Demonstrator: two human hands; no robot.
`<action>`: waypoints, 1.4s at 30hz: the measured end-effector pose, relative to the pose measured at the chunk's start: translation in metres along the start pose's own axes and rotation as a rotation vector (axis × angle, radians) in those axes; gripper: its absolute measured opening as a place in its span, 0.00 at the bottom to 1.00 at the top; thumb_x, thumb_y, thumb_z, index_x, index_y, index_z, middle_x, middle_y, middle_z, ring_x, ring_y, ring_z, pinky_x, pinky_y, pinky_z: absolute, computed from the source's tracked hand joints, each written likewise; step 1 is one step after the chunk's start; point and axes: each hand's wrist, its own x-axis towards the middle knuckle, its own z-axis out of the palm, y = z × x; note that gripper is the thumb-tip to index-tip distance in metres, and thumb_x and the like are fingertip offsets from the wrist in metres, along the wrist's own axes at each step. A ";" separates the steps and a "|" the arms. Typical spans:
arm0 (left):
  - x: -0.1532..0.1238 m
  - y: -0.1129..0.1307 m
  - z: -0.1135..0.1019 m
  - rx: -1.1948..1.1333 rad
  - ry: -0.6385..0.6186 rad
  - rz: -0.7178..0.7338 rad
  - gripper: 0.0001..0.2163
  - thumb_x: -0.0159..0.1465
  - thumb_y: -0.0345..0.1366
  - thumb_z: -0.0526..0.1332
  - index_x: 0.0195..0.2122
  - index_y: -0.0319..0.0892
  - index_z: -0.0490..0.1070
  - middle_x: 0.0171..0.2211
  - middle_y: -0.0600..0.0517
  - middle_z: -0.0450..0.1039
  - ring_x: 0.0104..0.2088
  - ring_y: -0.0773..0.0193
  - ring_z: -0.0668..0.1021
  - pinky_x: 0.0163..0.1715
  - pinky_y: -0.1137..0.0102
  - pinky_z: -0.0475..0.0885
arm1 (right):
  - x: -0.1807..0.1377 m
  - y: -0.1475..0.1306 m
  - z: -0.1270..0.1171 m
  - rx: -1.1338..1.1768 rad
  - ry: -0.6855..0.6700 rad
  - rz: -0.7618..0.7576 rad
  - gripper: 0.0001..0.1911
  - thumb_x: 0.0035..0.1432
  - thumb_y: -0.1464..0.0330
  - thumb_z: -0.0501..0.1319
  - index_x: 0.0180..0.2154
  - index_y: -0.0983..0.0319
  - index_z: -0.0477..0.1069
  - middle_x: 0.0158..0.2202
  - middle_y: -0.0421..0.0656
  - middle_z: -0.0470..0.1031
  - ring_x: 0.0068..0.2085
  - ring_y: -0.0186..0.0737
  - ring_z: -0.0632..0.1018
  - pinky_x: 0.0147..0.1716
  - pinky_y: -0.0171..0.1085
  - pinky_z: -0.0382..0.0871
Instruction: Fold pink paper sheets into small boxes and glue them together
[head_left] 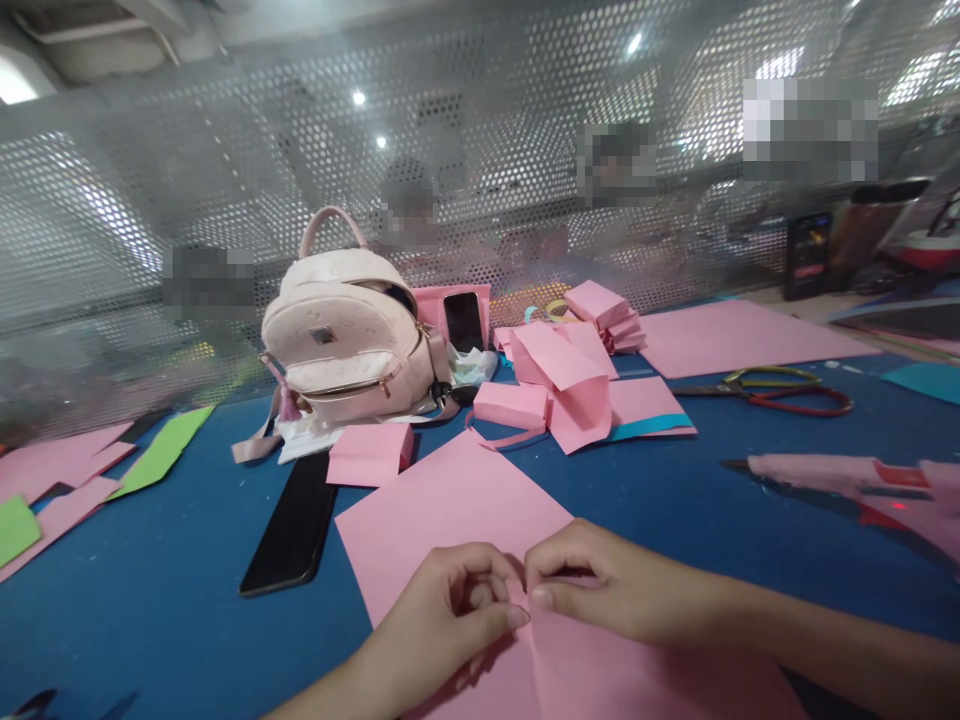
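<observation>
A large sheet of pink paper lies on the blue table in front of me, with a crease line running toward me. Over its middle, my left hand is closed, thumb and fingers pinching a small bit of pink paper. My right hand meets it from the right, thumb and forefinger pressed together on the same pink paper. Whether this bit is a fold of the sheet or a separate piece, I cannot tell. The fingertips of both hands almost touch.
A black phone and a folded pink paper box lie beyond the sheet, before a cream backpack. Scissors and a pink glue gun rest at right. Green paper lies left; a perforated metal screen stands behind.
</observation>
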 end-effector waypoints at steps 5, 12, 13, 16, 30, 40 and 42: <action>-0.001 -0.002 0.000 0.037 -0.020 0.013 0.08 0.61 0.36 0.66 0.31 0.41 0.68 0.14 0.63 0.60 0.12 0.76 0.61 0.12 0.81 0.55 | -0.001 0.002 -0.001 -0.091 -0.027 -0.007 0.09 0.63 0.69 0.57 0.29 0.63 0.67 0.25 0.33 0.58 0.27 0.29 0.60 0.26 0.29 0.52; 0.001 0.000 -0.002 0.007 -0.073 0.004 0.13 0.59 0.41 0.70 0.29 0.41 0.67 0.13 0.61 0.63 0.12 0.76 0.62 0.11 0.81 0.52 | -0.001 0.002 0.001 -0.018 -0.030 -0.004 0.10 0.62 0.69 0.59 0.28 0.64 0.70 0.25 0.33 0.59 0.27 0.28 0.60 0.26 0.29 0.52; 0.001 0.001 -0.002 0.003 -0.075 0.006 0.14 0.58 0.41 0.70 0.28 0.40 0.67 0.13 0.61 0.63 0.12 0.76 0.63 0.11 0.81 0.52 | -0.001 0.002 0.002 -0.011 -0.027 -0.004 0.10 0.63 0.68 0.59 0.29 0.64 0.71 0.25 0.33 0.60 0.28 0.28 0.60 0.26 0.29 0.52; 0.001 0.002 -0.001 0.000 -0.067 0.010 0.14 0.57 0.41 0.71 0.28 0.40 0.67 0.13 0.61 0.64 0.11 0.76 0.62 0.11 0.82 0.52 | -0.002 0.002 0.003 -0.009 -0.020 -0.003 0.09 0.62 0.69 0.58 0.30 0.65 0.72 0.26 0.34 0.62 0.29 0.29 0.62 0.28 0.29 0.54; 0.001 0.006 -0.003 0.045 -0.058 -0.106 0.14 0.55 0.42 0.71 0.27 0.40 0.67 0.12 0.58 0.69 0.09 0.76 0.63 0.10 0.80 0.53 | 0.000 -0.002 0.001 -0.053 -0.001 -0.026 0.08 0.60 0.73 0.56 0.29 0.64 0.70 0.25 0.34 0.61 0.28 0.29 0.61 0.27 0.29 0.53; 0.002 0.007 -0.004 0.018 -0.107 -0.188 0.14 0.55 0.43 0.69 0.29 0.38 0.69 0.16 0.52 0.75 0.10 0.72 0.70 0.10 0.80 0.59 | -0.004 0.002 0.006 -0.246 0.075 -0.032 0.11 0.63 0.72 0.54 0.26 0.62 0.61 0.22 0.32 0.56 0.25 0.28 0.59 0.26 0.31 0.51; 0.002 0.006 -0.005 0.004 -0.115 -0.181 0.15 0.56 0.44 0.68 0.29 0.38 0.69 0.17 0.52 0.75 0.10 0.72 0.70 0.09 0.81 0.59 | -0.004 0.003 0.006 -0.270 0.080 -0.022 0.13 0.64 0.71 0.54 0.26 0.62 0.59 0.22 0.32 0.55 0.25 0.29 0.58 0.25 0.31 0.50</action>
